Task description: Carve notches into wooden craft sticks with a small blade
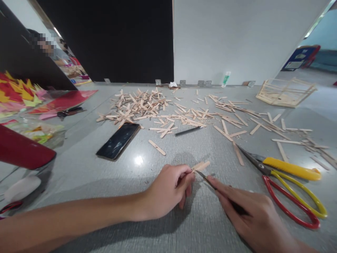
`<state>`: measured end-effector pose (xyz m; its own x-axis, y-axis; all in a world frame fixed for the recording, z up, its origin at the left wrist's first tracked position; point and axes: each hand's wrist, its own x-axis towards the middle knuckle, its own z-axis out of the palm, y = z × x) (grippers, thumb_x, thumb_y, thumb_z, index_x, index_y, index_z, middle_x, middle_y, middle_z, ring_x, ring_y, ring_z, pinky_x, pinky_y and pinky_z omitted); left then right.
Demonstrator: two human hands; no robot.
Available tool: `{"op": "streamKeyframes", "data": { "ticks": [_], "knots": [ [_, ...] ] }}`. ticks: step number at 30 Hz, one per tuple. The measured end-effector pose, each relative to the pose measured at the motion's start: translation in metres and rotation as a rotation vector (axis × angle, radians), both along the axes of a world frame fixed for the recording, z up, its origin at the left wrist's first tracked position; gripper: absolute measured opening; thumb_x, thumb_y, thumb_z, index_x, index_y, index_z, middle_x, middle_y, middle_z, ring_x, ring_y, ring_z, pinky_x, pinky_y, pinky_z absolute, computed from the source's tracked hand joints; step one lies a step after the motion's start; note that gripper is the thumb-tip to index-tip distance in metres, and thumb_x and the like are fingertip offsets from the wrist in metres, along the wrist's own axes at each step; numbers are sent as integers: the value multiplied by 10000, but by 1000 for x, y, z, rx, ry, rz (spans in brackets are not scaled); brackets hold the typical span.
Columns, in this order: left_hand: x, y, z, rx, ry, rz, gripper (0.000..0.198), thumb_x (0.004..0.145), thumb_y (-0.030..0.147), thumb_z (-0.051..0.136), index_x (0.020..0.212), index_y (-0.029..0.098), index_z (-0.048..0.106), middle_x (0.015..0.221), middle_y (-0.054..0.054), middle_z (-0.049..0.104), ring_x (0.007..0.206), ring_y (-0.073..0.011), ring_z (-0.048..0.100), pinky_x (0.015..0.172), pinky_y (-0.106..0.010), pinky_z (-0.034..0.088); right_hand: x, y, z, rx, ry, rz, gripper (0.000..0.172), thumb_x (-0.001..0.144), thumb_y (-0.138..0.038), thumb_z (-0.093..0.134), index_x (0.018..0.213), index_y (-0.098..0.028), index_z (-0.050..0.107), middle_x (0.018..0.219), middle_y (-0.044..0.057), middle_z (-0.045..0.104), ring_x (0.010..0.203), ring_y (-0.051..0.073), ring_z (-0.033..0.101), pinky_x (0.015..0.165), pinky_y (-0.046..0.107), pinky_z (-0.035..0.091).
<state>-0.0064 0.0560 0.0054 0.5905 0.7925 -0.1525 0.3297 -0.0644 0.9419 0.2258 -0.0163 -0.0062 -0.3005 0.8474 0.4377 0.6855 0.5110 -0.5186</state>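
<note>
My left hand point(168, 189) pinches a short wooden craft stick point(201, 166) and holds it flat against the grey table point(86, 168). My right hand point(250, 214) grips a thin dark craft knife point(207, 180), index finger stretched along it, its tip touching the stick near my left fingertips. Both hands rest low on the table near the front edge.
Red-and-yellow scissors point(289, 189) lie to the right. A phone point(119, 140) lies face up to the left, with a dark pen point(188, 131) beyond. Many loose sticks point(147, 105) are heaped further back. A stick frame point(285, 92) stands far right, coloured paper point(18, 95) far left.
</note>
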Motion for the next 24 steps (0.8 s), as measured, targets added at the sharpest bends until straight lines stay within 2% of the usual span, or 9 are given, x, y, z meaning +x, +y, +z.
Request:
{"op": "streamKeyframes", "data": {
  "ticks": [3,7,18,22,24],
  "knots": [
    [0,0,0,16,-2,6,395,1092,391,468,763,192,559,558,47,599,417,-85,592,467,-174,427,0,0,1,-1,-12,6,368,1041,-127,527,1372,-174,679,1151,83,825,897,183,822,712,204,639],
    [1,-1,0,41,-4,10,380,1095,382,462,779,194,555,571,55,595,414,-76,577,469,-170,428,0,0,2,-1,-34,1,366,1045,-132,507,1368,-129,679,1142,105,825,858,189,824,674,220,642],
    [0,-4,0,139,19,-3,353,1105,380,421,811,212,521,550,74,536,410,-81,525,463,-185,392,-3,-4,0,3,-30,-37,378,1058,-169,483,1382,-146,675,1111,91,834,788,175,819,641,217,629],
    [2,-6,1,207,39,-2,342,1097,338,402,792,217,496,528,78,488,399,-88,453,471,-213,351,-8,-8,-2,-10,-22,-98,377,1063,-197,489,1386,-160,682,1111,102,833,708,162,801,575,211,599],
    [4,-8,0,244,47,11,327,1089,314,402,787,219,482,557,69,500,423,-92,436,489,-228,334,-11,-9,-3,-33,-5,-127,372,1066,-220,488,1371,-181,698,1047,86,844,645,147,776,550,205,582]
  ]
}}
